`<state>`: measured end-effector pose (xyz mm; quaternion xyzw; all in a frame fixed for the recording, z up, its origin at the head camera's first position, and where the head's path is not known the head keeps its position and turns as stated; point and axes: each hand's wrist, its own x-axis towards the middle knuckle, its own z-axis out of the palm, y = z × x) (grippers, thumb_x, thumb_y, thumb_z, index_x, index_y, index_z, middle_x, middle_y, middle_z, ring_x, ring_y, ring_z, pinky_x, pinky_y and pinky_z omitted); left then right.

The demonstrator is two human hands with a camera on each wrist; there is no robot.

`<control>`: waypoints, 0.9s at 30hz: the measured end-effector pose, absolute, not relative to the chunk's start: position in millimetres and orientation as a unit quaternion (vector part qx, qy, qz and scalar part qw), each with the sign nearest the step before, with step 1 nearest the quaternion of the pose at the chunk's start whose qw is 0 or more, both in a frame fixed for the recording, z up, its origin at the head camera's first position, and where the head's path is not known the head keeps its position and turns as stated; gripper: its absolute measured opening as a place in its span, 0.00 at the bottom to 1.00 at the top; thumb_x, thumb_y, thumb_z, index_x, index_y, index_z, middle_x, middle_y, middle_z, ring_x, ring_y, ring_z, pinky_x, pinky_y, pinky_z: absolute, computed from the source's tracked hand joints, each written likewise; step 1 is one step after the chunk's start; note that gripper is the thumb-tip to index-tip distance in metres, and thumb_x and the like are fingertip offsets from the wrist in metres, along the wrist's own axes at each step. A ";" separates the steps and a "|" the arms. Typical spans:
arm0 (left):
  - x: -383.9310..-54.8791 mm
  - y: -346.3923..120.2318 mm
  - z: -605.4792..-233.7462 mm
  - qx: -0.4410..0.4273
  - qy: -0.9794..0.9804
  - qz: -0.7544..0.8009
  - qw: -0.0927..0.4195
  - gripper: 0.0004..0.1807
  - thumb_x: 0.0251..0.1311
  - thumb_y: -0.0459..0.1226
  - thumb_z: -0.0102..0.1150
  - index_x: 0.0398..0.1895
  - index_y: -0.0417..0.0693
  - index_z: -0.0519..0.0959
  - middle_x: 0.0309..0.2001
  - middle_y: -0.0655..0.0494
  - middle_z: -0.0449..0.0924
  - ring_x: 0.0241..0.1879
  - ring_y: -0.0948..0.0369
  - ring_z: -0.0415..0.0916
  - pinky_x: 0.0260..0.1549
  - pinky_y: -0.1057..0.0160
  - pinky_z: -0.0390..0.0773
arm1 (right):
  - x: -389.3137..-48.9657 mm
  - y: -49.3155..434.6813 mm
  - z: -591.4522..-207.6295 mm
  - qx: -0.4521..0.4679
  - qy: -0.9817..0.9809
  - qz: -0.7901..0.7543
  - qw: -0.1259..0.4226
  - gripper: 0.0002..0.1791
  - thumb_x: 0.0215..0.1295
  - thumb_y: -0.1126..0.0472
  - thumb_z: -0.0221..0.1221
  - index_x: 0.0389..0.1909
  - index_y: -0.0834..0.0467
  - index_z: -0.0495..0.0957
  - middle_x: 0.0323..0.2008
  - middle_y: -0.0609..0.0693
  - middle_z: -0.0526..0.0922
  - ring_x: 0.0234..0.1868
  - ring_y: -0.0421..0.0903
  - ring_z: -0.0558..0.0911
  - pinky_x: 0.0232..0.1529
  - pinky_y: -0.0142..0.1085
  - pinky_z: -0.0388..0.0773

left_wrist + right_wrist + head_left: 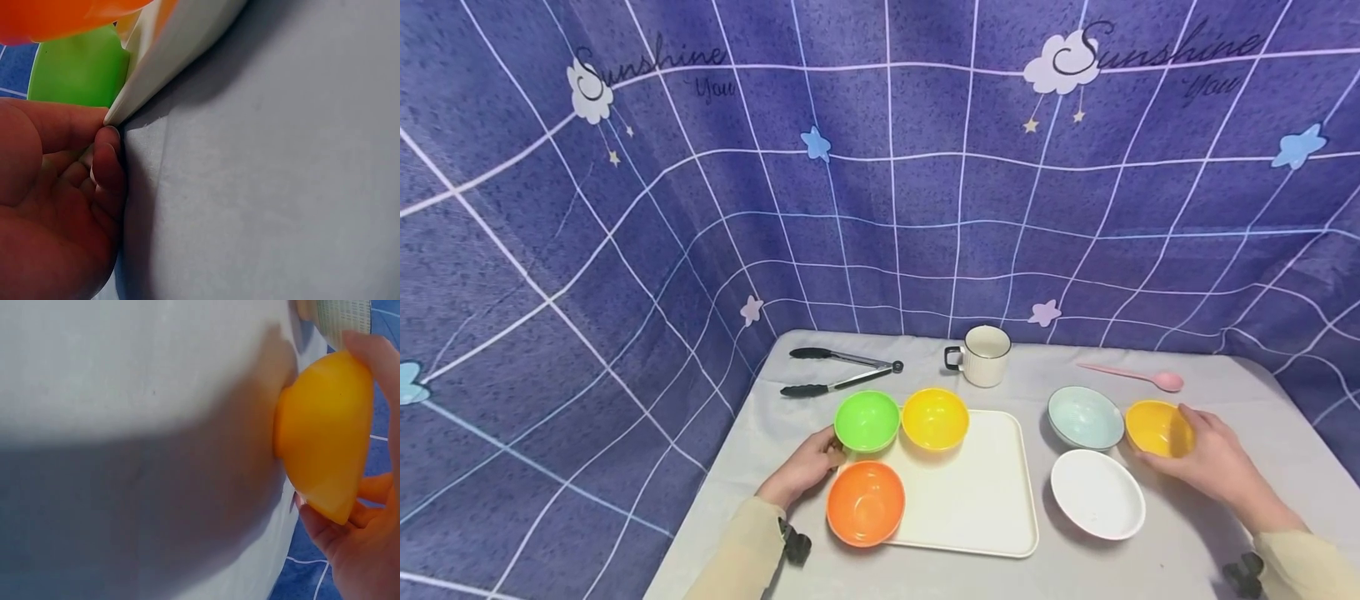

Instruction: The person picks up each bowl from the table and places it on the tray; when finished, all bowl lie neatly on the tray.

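Note:
My left hand [811, 467] is at the left edge of a cream tray [977, 500], pinching its rim [128, 103] between thumb and finger. On the tray are a green bowl [867, 422] and a yellow bowl [936, 420] at the back, and an orange bowl [866, 503] overlapping the front left corner. On the right, my right hand [1213, 457] holds a yellow-orange bowl [328, 434] with fingers spread across its rim. That bowl stands close over the tablecloth. Left of it are a pale blue bowl [1084, 418] and a white bowl [1097, 495].
Black-tipped tongs [842, 372] lie spread at the back left. A cream mug [987, 357] with a dark handle stands behind the tray, and a pink spoon [1165, 381] lies at the back right. A blue patterned curtain [925, 192] hangs behind the table.

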<state>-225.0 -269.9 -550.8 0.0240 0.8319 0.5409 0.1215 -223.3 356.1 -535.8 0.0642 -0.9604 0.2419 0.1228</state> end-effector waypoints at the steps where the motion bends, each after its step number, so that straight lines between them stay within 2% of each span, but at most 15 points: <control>1: -225.2 -269.6 -550.4 0.025 0.832 0.540 0.122 0.35 0.61 0.27 0.58 0.75 0.44 0.72 0.68 0.48 0.74 0.58 0.50 0.69 0.67 0.41 0.64 | -223.3 356.8 -535.9 0.063 -0.960 0.241 0.124 0.62 0.46 0.42 0.79 0.64 0.86 0.62 0.56 0.88 0.66 0.53 0.83 0.69 0.52 0.76 0.66; 5: -226.7 -269.1 -551.3 0.027 0.834 0.537 0.124 0.36 0.61 0.27 0.58 0.76 0.44 0.70 0.71 0.46 0.72 0.59 0.50 0.69 0.64 0.44 0.66 | -221.5 361.0 -533.3 0.060 -0.960 0.237 0.135 0.59 0.47 0.44 0.79 0.63 0.85 0.64 0.54 0.87 0.68 0.52 0.81 0.70 0.51 0.75 0.67; 11: -228.3 -271.0 -554.6 0.032 0.838 0.531 0.123 0.35 0.62 0.27 0.57 0.75 0.43 0.70 0.62 0.48 0.77 0.57 0.51 0.70 0.61 0.47 0.67 | -216.1 367.3 -519.7 0.058 -0.957 0.245 0.144 0.55 0.46 0.45 0.80 0.61 0.82 0.67 0.52 0.84 0.71 0.50 0.78 0.72 0.47 0.72 0.68; 15: -227.9 -271.5 -554.3 0.035 0.840 0.528 0.124 0.34 0.62 0.27 0.58 0.75 0.43 0.71 0.58 0.49 0.77 0.55 0.51 0.71 0.59 0.47 0.68 | -210.7 370.1 -508.7 0.051 -0.956 0.247 0.147 0.56 0.46 0.43 0.80 0.61 0.81 0.68 0.53 0.83 0.71 0.51 0.78 0.71 0.47 0.70 0.68; 20: -227.7 -271.8 -554.5 0.035 0.840 0.528 0.121 0.34 0.62 0.27 0.58 0.75 0.43 0.71 0.60 0.50 0.77 0.56 0.52 0.70 0.63 0.46 0.66 | -206.5 371.2 -498.7 0.055 -0.956 0.242 0.154 0.57 0.44 0.42 0.80 0.61 0.81 0.68 0.54 0.83 0.70 0.53 0.78 0.70 0.48 0.70 0.67; 25: -227.1 -272.2 -555.3 0.033 0.841 0.527 0.120 0.34 0.63 0.27 0.58 0.75 0.43 0.71 0.58 0.49 0.78 0.53 0.52 0.71 0.61 0.47 0.68 | -205.0 366.7 -490.8 0.063 -0.956 0.239 0.159 0.57 0.43 0.42 0.81 0.61 0.79 0.68 0.54 0.82 0.70 0.54 0.77 0.70 0.49 0.70 0.66; 27: -227.1 -272.2 -555.3 0.032 0.840 0.527 0.121 0.34 0.63 0.27 0.58 0.75 0.43 0.71 0.56 0.49 0.78 0.52 0.52 0.71 0.57 0.49 0.69 | -203.9 363.0 -487.6 0.069 -0.955 0.241 0.160 0.57 0.43 0.42 0.81 0.61 0.78 0.69 0.54 0.81 0.71 0.53 0.76 0.70 0.48 0.70 0.67</control>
